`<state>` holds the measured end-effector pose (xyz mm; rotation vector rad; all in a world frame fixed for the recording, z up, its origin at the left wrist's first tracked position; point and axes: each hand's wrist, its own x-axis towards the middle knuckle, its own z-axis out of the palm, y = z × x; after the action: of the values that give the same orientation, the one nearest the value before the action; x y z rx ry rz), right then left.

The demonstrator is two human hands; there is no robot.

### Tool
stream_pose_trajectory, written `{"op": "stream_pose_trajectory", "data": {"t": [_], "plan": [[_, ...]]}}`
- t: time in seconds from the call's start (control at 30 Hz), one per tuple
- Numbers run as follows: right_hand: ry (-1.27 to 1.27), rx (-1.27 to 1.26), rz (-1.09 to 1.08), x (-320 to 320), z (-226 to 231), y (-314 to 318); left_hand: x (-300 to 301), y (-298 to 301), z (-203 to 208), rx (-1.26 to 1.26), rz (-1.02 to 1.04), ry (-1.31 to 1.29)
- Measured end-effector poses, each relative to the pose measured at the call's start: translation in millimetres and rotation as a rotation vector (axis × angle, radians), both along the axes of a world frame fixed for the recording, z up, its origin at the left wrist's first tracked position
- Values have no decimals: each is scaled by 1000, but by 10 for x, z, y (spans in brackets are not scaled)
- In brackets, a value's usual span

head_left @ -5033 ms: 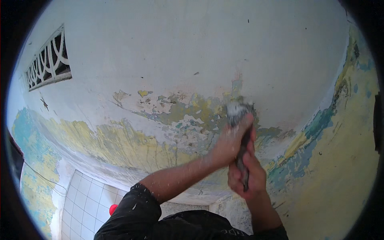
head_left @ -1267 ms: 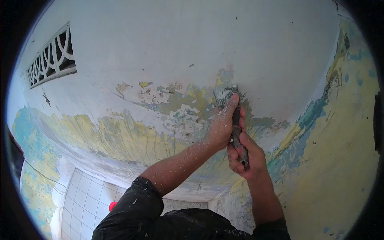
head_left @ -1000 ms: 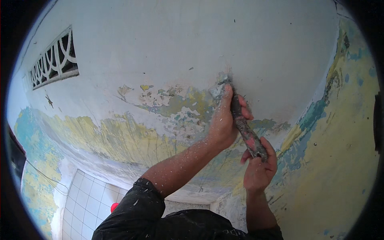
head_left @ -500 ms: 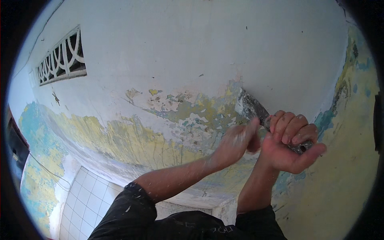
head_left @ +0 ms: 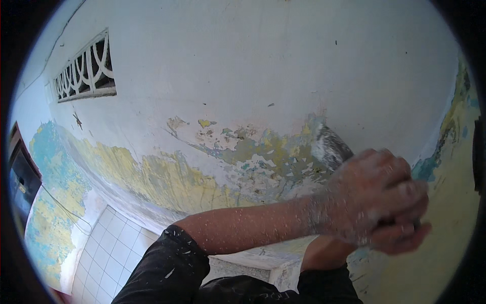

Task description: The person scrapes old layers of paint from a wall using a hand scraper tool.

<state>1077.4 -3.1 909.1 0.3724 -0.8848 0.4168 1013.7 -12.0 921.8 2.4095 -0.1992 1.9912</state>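
Note:
A paint scraper (head_left: pixel 333 148) with a broad, dust-whitened metal blade rests against the wall where old white paint meets a patch of peeling yellow and green. My right hand (head_left: pixel 403 242) is closed round its handle, largely covered, with the thumb side showing below. Across it lies my left hand (head_left: pixel 372 195), fingers wrapped over the right hand and the handle, slightly smeared by motion. White paint dust and flakes speckle my left forearm and wrist. Most of the handle is hidden behind my hands.
The wall (head_left: pixel 243 66) is white above, flaking to yellow, green and turquoise below. At upper left is a vent opening with a white grille (head_left: pixel 85 76). White floor tiles (head_left: pixel 109 248) show at lower left, near a thin cable (head_left: pixel 63 213) and a dark door (head_left: pixel 23 185).
My left hand has swung right from beside the blade onto my right hand and the handle. The view has shifted slightly; the blade stays at the peeling paint's edge.

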Motion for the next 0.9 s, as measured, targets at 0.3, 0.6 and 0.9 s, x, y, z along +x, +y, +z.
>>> {"op": "stream_pose_trajectory", "data": {"t": [0.3, 0.6, 0.9], "plan": [[-178, 26, -37, 120, -85, 76, 31, 297, -26, 37, 56, -185], [-75, -31, 2, -80, -103, 71, 2, 338, -101, 13, 187, -124], [463, 273, 152, -309, 107, -24, 37, 349, -59, 151, -8, -71]]}}
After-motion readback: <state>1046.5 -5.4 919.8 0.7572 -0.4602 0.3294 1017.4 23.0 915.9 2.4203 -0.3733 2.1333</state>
